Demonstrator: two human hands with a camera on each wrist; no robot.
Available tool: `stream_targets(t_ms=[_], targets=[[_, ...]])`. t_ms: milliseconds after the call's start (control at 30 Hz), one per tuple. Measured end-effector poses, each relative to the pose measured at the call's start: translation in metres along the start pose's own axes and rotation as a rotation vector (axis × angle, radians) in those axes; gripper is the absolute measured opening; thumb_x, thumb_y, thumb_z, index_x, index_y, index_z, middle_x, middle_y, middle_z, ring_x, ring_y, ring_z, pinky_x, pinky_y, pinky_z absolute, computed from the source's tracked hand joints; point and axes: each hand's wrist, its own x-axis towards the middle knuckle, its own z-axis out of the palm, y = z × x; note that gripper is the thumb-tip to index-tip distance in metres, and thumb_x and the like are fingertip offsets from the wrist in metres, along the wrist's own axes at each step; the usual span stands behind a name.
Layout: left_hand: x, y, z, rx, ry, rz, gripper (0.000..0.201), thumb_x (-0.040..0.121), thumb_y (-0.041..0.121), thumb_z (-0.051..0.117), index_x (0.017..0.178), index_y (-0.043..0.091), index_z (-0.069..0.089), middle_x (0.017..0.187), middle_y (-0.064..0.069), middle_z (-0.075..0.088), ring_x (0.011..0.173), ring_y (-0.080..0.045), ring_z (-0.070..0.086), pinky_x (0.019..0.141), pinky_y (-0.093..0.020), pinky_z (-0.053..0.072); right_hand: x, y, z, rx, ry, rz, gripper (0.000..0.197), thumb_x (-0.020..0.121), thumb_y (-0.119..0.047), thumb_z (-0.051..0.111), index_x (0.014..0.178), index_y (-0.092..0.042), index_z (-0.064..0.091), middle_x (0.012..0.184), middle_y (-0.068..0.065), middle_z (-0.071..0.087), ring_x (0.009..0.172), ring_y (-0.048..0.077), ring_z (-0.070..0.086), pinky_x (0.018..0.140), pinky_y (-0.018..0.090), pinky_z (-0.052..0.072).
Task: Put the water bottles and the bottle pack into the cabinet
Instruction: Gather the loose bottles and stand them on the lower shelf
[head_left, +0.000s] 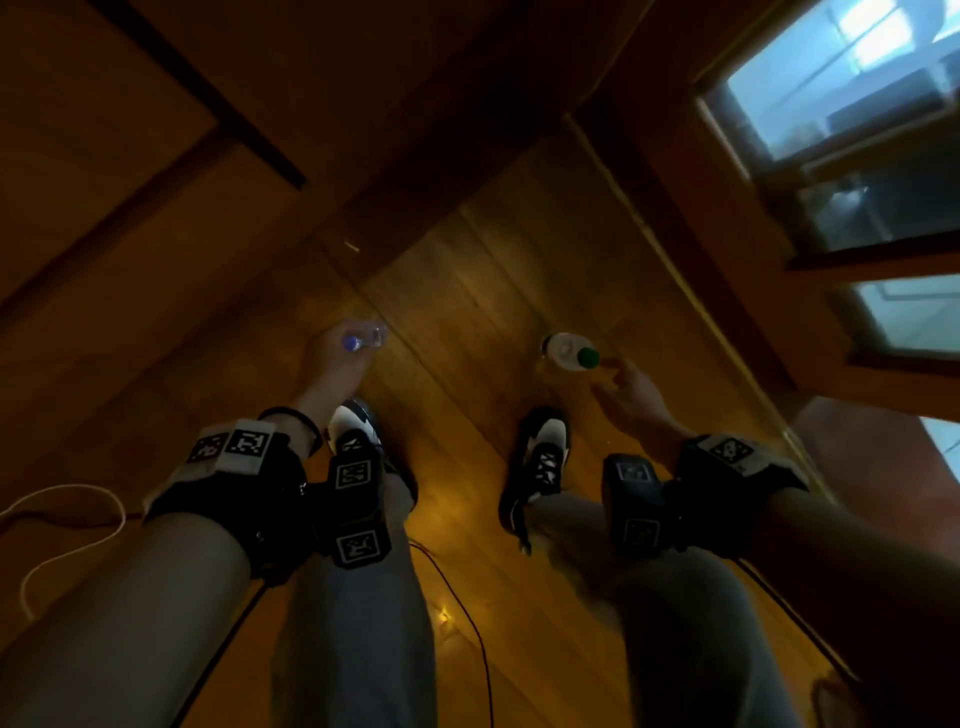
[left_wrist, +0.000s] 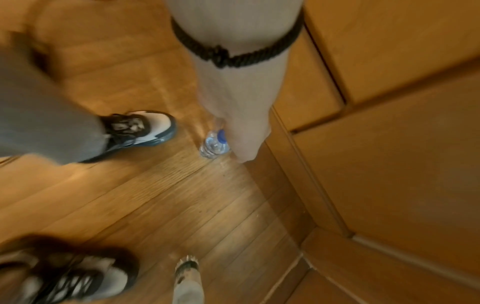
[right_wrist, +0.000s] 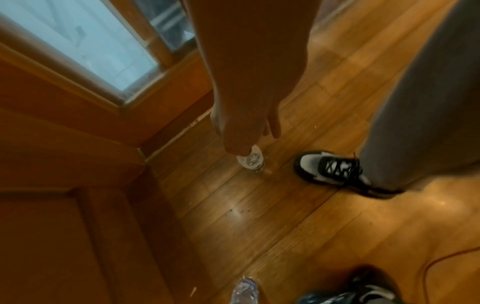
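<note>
1. The blue-capped bottle stands upright on the wooden floor, just ahead of the left shoe. The left hand reaches down at its neck; whether the fingers have closed round it I cannot tell, since both views blur there.
2. The green-capped bottle also stands on the floor, ahead of the right shoe. The right hand is beside the cap, fingers loosely extended — near it, seemingly not yet wrapped round.
3. Wooden cabinet panels rise to the left and a glazed wooden door to the right. No bottle pack shows in any view.
4. Risks, as I judge them: a fingertip brushing a cap before the grip is set could tip a bottle and send it rolling across the boards — both are tall and narrow. Cables trail on the floor between and behind the feet and could catch a shoe when the person rises.
5. No brand or label text is readable on either bottle; only square coded markers show on the wrist straps.
</note>
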Motion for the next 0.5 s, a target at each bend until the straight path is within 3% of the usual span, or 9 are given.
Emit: stream_targets(t_ms=[67, 200, 300, 400, 433, 500], targets=[[0.015, -0.002, 0.005, 0.079, 0.002, 0.023, 0.018, 0.091, 0.006, 0.061, 0.107, 0.014, 0.061, 0.128, -0.012, 0.059, 0.098, -0.017, 0.05, 0.069, -0.02, 0.042, 0.017, 0.003, 0.01, 0.065, 0.039, 0.044, 0.053, 0.091, -0.036, 0.055, 0.137, -0.015, 0.04, 0.117, 0.013, 0.055, 0.098, 0.03, 0.06, 0.088, 0.047, 0.053], [0.043, -0.012, 0.012, 0.187, 0.027, 0.015, 0.04, 0.092, 0.005, 0.058, 0.132, 0.007, 0.052, 0.141, -0.014, 0.046, 0.12, -0.029, 0.052, 0.084, -0.028, 0.042, 0.045, 0.003, 0.031, 0.132, 0.055, 0.056, 0.057, 0.09, -0.034, 0.058, 0.139, -0.018, 0.036, 0.13, 0.017, 0.053, 0.105, 0.039, 0.061, 0.088, 0.051, 0.055], [0.061, -0.023, 0.015, 0.214, 0.03, 0.012, 0.047, 0.09, 0.003, 0.06, 0.135, 0.008, 0.05, 0.146, -0.016, 0.035, 0.13, -0.033, 0.044, 0.09, -0.03, 0.043, 0.065, 0.007, 0.043, 0.14, 0.041, 0.068, 0.06, 0.088, -0.036, 0.058, 0.141, -0.023, 0.034, 0.132, 0.018, 0.052, 0.098, 0.036, 0.062, 0.08, 0.043, 0.056], [0.077, -0.032, 0.014, 0.203, 0.011, -0.025, 0.051, 0.085, -0.003, 0.063, 0.134, 0.005, 0.05, 0.145, -0.017, 0.039, 0.125, -0.031, 0.047, 0.086, -0.027, 0.044, 0.084, 0.013, 0.052, 0.146, 0.067, 0.061, 0.057, 0.087, -0.038, 0.059, 0.137, -0.021, 0.035, 0.126, 0.018, 0.052, 0.086, 0.03, 0.059, 0.056, 0.028, 0.048], [0.082, -0.035, 0.014, 0.195, -0.006, -0.034, 0.05, 0.083, -0.005, 0.064, 0.131, 0.003, 0.051, 0.141, -0.017, 0.045, 0.119, -0.029, 0.05, 0.081, -0.023, 0.045, 0.088, 0.014, 0.053, 0.152, 0.085, 0.057, 0.057, 0.086, -0.041, 0.06, 0.134, -0.021, 0.036, 0.125, 0.017, 0.052, 0.087, 0.032, 0.06, 0.053, 0.028, 0.048], [0.09, -0.039, 0.013, 0.209, -0.029, -0.027, 0.044, 0.08, -0.007, 0.067, 0.121, 0.001, 0.056, 0.128, -0.016, 0.056, 0.105, -0.023, 0.055, 0.066, -0.016, 0.045, 0.096, 0.017, 0.057, 0.163, 0.113, 0.053, 0.056, 0.084, -0.046, 0.06, 0.129, -0.022, 0.037, 0.123, 0.017, 0.051, 0.093, 0.036, 0.061, 0.065, 0.041, 0.058]])
